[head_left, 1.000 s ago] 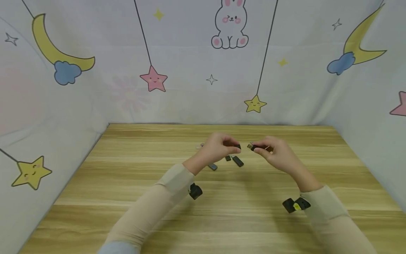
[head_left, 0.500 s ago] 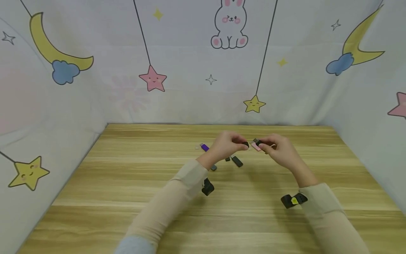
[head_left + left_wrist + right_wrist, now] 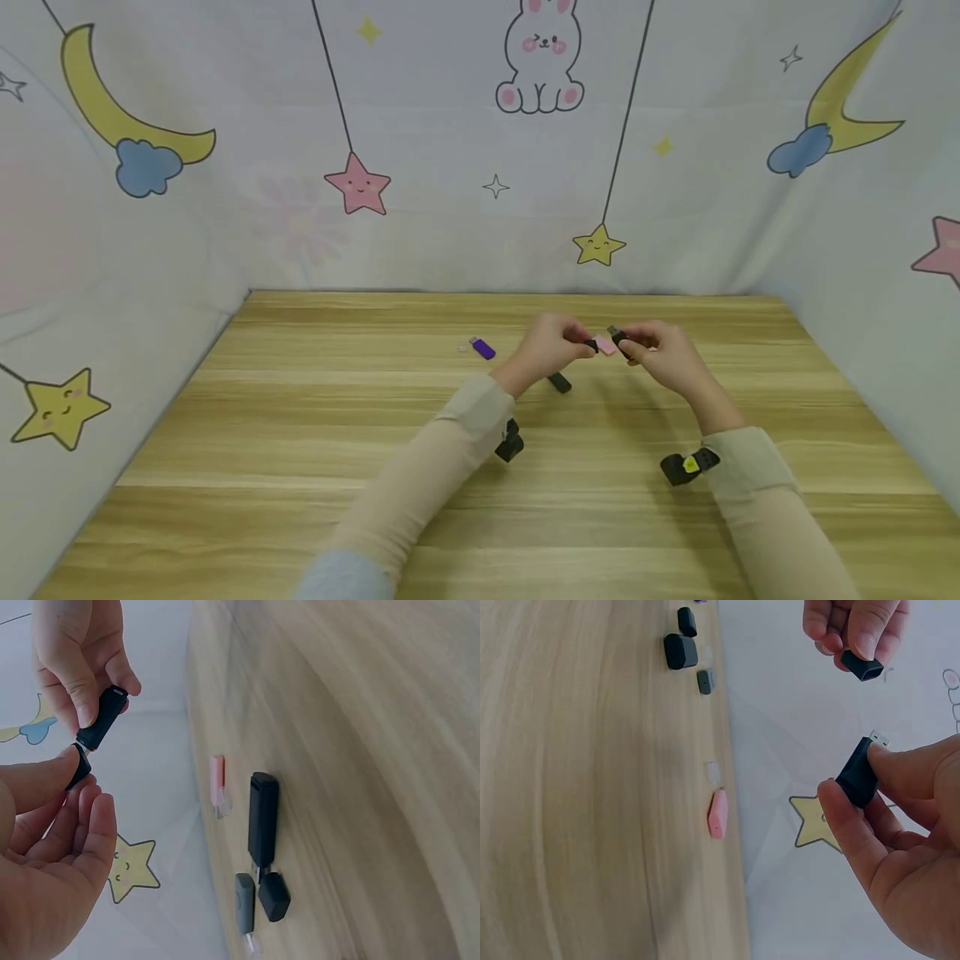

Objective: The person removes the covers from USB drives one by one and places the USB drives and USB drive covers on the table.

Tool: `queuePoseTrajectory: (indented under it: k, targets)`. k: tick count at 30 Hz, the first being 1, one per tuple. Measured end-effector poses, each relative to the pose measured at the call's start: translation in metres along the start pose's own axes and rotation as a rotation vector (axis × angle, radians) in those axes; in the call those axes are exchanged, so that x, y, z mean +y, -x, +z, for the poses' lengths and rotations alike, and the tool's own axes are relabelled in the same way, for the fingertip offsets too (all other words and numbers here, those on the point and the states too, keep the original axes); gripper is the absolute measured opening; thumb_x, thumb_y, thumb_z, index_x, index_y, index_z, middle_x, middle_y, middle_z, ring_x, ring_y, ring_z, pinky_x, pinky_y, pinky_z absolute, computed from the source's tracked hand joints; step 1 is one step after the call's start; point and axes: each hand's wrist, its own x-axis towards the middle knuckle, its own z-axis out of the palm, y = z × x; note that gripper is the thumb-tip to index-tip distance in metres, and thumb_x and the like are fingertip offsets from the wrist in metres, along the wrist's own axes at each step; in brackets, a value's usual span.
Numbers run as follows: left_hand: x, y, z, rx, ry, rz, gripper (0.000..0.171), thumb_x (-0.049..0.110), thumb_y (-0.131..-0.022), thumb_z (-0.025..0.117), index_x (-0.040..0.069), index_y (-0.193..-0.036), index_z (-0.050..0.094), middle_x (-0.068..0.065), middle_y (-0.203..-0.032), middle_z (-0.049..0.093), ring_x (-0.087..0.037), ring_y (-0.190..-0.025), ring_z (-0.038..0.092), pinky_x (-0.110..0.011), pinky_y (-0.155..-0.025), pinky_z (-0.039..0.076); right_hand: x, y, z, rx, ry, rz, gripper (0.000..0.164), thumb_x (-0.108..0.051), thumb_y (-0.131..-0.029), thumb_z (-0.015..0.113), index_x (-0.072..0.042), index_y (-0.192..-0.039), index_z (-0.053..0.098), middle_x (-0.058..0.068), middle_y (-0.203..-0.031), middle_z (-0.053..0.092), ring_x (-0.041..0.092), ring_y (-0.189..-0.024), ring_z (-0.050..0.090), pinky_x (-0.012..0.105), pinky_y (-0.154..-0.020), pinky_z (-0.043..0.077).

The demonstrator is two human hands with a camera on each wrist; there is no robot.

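My right hand (image 3: pixel 663 350) pinches a black USB stick (image 3: pixel 857 772) between thumb and fingers, its bare metal plug pointing up and toward the other hand. Between the thumb and fingertips of my left hand (image 3: pixel 551 346) is a small black cap (image 3: pixel 862 666), its hollow end facing the stick. In the right wrist view a short gap separates cap and plug. Both hands are above the tabletop. Behind them lies a pink USB stick (image 3: pixel 217 771) with a clear cap. Below the left hand rest a second black USB stick (image 3: pixel 262 817) and its loose cap (image 3: pixel 274 896).
A grey USB stick (image 3: pixel 244 902) with a clear cap lies near the second black stick, hidden by the left arm in the head view. Farther left is a purple USB stick (image 3: pixel 483 347) beside a clear cap (image 3: pixel 462 348). A printed cloth stands behind the wooden table (image 3: pixel 300 467).
My left hand has moved right with the cap, closer to the right hand, uncovering the purple stick and covering the grey one. The black stick in my right hand has tilted more upright.
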Motion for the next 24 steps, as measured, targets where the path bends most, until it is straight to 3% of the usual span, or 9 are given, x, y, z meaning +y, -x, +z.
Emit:
queuePoseTrajectory:
  k: [4,12,20,24]
  targets:
    - [-0.003,-0.005,0.007,0.005,-0.016,-0.018,0.013,0.013,-0.086,0.074,0.005,-0.096,0.073,-0.004,-0.09,0.071,-0.011,-0.079,0.063,-0.021,-0.065,0.05,0.008,-0.001,0.001,0.001,-0.039,0.036,0.03,-0.011,-0.097,0.057,0.008,-0.12,0.062,0.024,-0.105,0.066,0.023,-0.079,0.066,0.046,-0.076,0.055]
    - [-0.01,-0.013,0.013,0.018,-0.05,-0.069,0.01,0.012,-0.086,0.073,0.005,-0.094,0.073,-0.004,-0.092,0.071,-0.013,-0.082,0.062,-0.022,-0.065,0.049,0.02,-0.005,0.006,-0.026,-0.099,0.107,0.031,-0.009,-0.097,0.057,0.012,-0.12,0.06,0.028,-0.11,0.064,0.033,-0.089,0.066,0.039,-0.075,0.057]
    - [-0.018,-0.022,0.022,0.011,-0.103,-0.062,0.007,0.01,-0.085,0.074,0.005,-0.09,0.075,-0.005,-0.09,0.072,-0.011,-0.077,0.06,-0.019,-0.062,0.046,0.025,-0.007,0.011,-0.08,-0.086,0.188,0.033,-0.013,-0.097,0.058,0.011,-0.12,0.059,0.027,-0.111,0.064,0.019,-0.084,0.065,0.035,-0.076,0.057]
    - [-0.021,-0.025,0.025,0.002,-0.115,-0.045,0.007,0.007,-0.084,0.074,0.003,-0.089,0.075,-0.006,-0.089,0.072,-0.01,-0.071,0.056,-0.018,-0.058,0.044,0.026,-0.008,0.013,-0.098,-0.087,0.212,0.033,-0.012,-0.097,0.058,0.012,-0.12,0.059,0.027,-0.111,0.063,0.019,-0.083,0.064,0.034,-0.075,0.057]
